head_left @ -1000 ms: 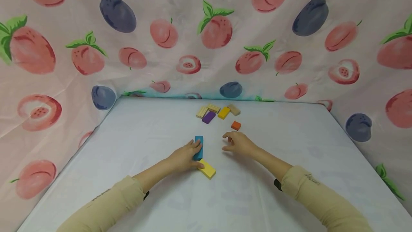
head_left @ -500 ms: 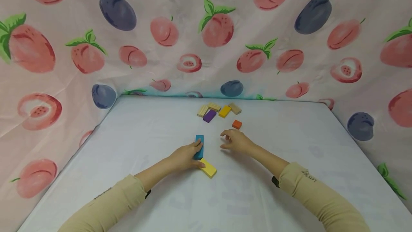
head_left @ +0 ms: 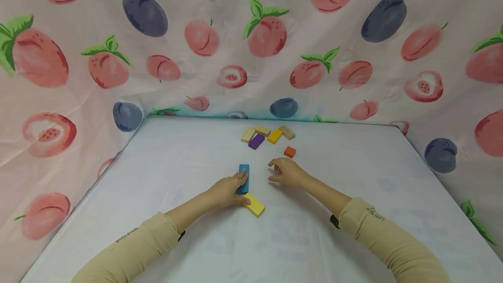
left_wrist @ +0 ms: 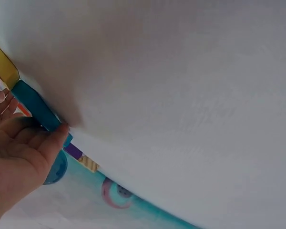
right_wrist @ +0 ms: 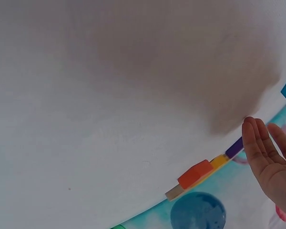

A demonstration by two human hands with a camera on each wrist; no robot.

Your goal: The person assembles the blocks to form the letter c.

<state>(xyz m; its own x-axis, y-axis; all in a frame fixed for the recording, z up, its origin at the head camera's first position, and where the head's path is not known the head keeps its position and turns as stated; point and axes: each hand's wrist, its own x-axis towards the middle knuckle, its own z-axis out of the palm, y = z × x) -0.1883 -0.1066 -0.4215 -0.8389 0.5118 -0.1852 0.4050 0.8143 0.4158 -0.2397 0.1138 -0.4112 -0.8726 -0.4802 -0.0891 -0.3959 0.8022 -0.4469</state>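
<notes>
My left hand point(head_left: 225, 192) rests its fingers on a blue block point(head_left: 244, 185) in the middle of the table. Its thumb touches the left end of a yellow block point(head_left: 256, 206), which lies diagonally by the blue block's near end. In the left wrist view, the fingers lie along the blue block point(left_wrist: 35, 106), with one fingertip near its far end. To the right, my right hand point(head_left: 291, 173) holds nothing; its fingers are loosely bent, the thumb apart from them. Just beyond that hand lies a small orange block point(head_left: 290, 152).
Toward the back lie a purple block point(head_left: 256, 141), a darker yellow block point(head_left: 275, 136), a plain wooden block point(head_left: 288, 132) and two striped wooden pieces point(head_left: 262, 130). A fruit-print cloth point(head_left: 232, 34) hangs behind the white table point(head_left: 177, 152).
My right hand has shifted slightly left, away from the orange block. My left hand stays on the blue and yellow blocks. The head view has tilted a little.
</notes>
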